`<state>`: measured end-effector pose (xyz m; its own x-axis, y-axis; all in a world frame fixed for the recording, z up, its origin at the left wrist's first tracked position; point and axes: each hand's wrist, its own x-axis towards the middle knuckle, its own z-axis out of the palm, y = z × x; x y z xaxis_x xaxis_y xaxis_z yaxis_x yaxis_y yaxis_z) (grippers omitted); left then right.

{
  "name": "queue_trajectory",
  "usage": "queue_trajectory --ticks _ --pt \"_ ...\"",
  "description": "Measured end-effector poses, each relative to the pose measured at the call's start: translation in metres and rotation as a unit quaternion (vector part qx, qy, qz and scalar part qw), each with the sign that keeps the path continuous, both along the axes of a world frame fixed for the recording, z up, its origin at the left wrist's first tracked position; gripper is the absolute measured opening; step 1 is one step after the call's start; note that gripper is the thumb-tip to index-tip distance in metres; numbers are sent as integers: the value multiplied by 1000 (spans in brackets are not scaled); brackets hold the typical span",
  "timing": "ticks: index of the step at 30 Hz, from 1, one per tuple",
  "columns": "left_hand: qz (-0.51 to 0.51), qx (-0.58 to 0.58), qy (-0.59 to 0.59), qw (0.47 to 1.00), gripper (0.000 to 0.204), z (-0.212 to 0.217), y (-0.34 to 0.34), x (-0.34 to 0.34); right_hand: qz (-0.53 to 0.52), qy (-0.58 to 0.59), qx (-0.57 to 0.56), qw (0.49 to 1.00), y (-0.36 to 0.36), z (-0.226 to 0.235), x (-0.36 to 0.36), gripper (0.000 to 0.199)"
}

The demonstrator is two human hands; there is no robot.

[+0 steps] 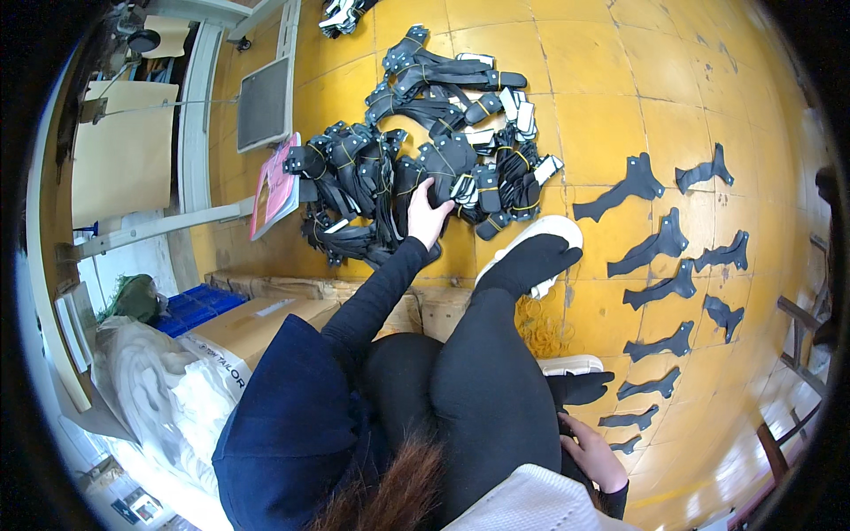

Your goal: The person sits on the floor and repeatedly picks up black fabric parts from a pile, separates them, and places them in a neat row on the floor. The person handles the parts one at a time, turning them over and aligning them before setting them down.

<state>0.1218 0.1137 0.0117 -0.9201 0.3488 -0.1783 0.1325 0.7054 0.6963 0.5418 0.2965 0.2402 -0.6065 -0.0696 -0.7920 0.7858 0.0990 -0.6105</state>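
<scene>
Inspecting hand, left: left hand laid on the pile, thumb and fingers parted and curved against a black bundle; whether it is gripped cannot be told
Resting hand, right: right hand beside the bent leg, fingers against dark fabric; whether anything is grasped cannot be told
Bundle pile: heaped on the floor ahead of the person, around and beyond the left hand; soft, matt, dark knit-like cloth, folded and stacked, bound with thin yellow bands
Loose pieces: flat sock-shaped dark pieces, bent at the heel, laid apart in two uneven columns at right, small pale spots at some ends
Floor: smooth yellow tiles, scuffed, with visible joints
Yellow strands: tangled heap between the white shoes
Obstructions: the person's legs come between the two hands; one shoe lies just beside the pile
Left side: pale metal frame, dark rectangular panel, pink-covered pad, blue plastic crate, cardboard carton, crinkled clear bag with white contents
Markings: white tags among the bundles, print too small to read; dark capitals on pale wrapping beside the carton
</scene>
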Motion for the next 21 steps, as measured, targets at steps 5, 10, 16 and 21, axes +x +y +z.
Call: queue_trajectory --ticks 5,10,16,21 --pt "-4 28 -45 999 55 -4 -4 -11 6 2 1 1000 2 -1 -5 43" --pt "-13 -57 47 997 46 8 6 -14 -3 -14 -20 1000 4 -7 -10 43" --pt "100 110 -45 988 42 -8 35 -80 -12 -51 -32 998 1 -9 -7 45" --pt "206 378 -228 873 48 -24 77 -153 -15 -46 -34 998 5 -8 -9 45"
